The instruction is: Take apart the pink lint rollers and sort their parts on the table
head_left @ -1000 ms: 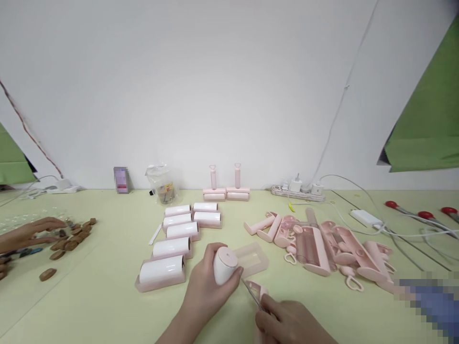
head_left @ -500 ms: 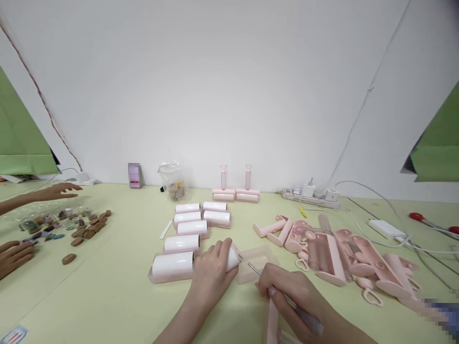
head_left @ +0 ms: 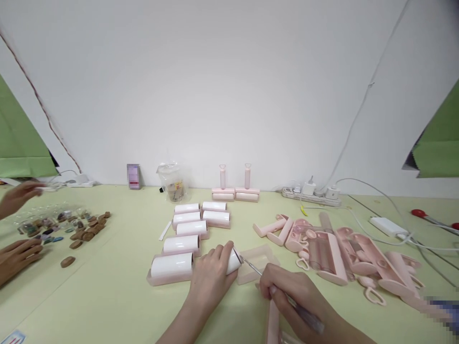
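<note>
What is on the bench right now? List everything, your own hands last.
white rolls in pink trays: six, table centre
assembled rollers: two, pink, upright by wall
roller parts pile: pink, right of centre
clear tray: one, beside held roll
plastic bag: one, clear, by wall
power strip: white, rear right
brown pieces: far left, by a co-worker's hands
left hand: grip on white roll
right hand: grip on metal tool, tip at roll's end

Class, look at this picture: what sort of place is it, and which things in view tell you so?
Probably a small hand-assembly workbench: white rolls in pink trays laid in rows, a heap of pink handle parts, and another person's hands sorting small brown pieces.
</note>
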`<action>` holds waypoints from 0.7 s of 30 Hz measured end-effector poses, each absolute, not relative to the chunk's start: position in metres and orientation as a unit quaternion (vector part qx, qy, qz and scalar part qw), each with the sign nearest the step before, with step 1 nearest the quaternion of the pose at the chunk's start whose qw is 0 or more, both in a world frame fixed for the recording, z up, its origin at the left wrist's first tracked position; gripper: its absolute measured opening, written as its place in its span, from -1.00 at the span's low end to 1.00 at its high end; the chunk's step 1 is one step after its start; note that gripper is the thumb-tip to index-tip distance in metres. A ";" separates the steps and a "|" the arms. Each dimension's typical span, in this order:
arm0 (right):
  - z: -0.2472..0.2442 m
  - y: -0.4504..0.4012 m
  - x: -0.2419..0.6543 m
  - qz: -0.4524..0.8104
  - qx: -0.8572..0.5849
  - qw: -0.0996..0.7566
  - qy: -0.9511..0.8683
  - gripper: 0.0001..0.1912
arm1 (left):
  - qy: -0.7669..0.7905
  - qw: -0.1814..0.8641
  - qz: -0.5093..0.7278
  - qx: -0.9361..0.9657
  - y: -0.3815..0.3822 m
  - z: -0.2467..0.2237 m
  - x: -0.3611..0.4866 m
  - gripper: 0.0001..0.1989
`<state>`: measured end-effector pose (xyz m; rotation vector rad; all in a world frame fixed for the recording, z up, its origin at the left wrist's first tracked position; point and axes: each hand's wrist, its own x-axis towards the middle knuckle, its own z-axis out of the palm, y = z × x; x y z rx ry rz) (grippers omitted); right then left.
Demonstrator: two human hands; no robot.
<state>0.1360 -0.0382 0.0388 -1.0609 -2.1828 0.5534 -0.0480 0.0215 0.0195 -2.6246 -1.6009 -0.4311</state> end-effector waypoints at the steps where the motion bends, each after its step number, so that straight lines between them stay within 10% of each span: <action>1: 0.039 -0.036 0.138 0.220 -0.422 0.323 -0.818 -0.83 | -0.516 0.019 -0.134 -0.846 0.022 0.021 -0.049 -0.58; 21: 0.049 0.004 0.166 0.323 -0.585 0.417 -0.616 -0.69 | -0.532 -0.153 -0.327 -0.766 0.023 0.038 -0.049 -0.54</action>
